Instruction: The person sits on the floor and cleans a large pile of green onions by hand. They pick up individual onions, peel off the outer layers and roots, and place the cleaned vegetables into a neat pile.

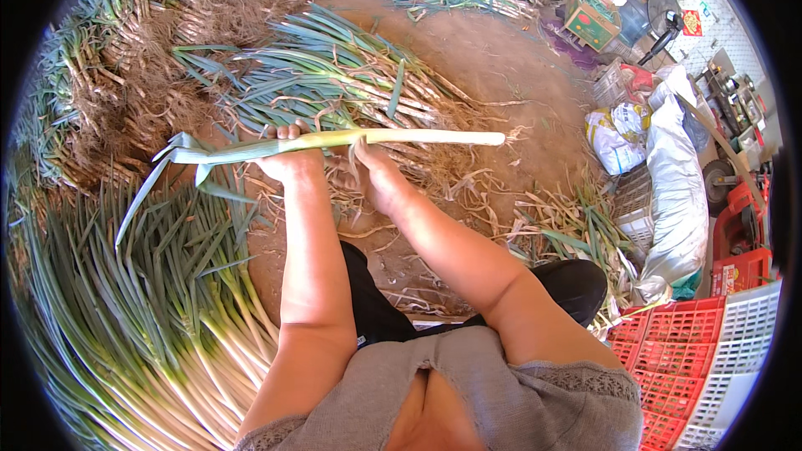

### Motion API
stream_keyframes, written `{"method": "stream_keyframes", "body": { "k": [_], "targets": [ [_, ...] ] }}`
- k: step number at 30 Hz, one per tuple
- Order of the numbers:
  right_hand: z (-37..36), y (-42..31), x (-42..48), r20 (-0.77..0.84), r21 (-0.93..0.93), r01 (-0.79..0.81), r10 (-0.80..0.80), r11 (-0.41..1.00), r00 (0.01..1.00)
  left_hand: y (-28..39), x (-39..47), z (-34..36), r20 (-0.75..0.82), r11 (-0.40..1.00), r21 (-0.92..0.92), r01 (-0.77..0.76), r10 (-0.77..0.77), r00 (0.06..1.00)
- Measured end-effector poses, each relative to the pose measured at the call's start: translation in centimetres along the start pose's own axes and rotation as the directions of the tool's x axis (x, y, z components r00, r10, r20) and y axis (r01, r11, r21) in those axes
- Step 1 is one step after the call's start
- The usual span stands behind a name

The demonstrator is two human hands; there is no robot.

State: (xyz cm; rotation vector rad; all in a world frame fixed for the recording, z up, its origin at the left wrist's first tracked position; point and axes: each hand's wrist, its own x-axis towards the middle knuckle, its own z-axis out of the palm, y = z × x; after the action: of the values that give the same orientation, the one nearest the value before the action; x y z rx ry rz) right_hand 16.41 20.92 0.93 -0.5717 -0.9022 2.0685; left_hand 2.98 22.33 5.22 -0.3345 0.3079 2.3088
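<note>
My left hand (290, 160) is wrapped around the green part of a large spring onion (432, 136), which lies crosswise in front of me. Its white shank points right and ends in a small tuft of roots (514, 134); folded green leaves (188, 153) hang on the left. Just under the middle of the stalk, my right hand (374, 178) pinches a thin strip of outer skin (356, 161) at the thumb. Some of its fingers are blurred. Behind both hands, a pile of untrimmed spring onions (351, 81) with dry, earthy roots rests on the ground.
Cleaned spring onions (188, 351) lie in a heap at my left. Rooted bundles (138, 62) are stacked farther back. Peeled scraps (570, 219) litter the ground by my right knee. Red (664, 351) and white plastic crates (730, 363) and a white sack (673, 188) stand at the right.
</note>
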Motion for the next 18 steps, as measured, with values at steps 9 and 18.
{"method": "stream_keyframes", "body": {
  "k": [9, 18],
  "targets": [
    [-15.2, -9.0, -8.3, -0.586, -0.615, -0.217, -0.255, 0.758, 0.769, 3.5, 3.2, -0.4, -0.095, 0.997, 0.021, -0.072, 0.074, 0.993],
    [-27.9, -26.4, -27.4, -0.746, -0.186, -0.724, -0.384, -0.664, 0.545, 3.8, 3.4, -0.3, -0.220, 0.990, 0.076, -0.117, 0.131, 0.967]
  ]
}}
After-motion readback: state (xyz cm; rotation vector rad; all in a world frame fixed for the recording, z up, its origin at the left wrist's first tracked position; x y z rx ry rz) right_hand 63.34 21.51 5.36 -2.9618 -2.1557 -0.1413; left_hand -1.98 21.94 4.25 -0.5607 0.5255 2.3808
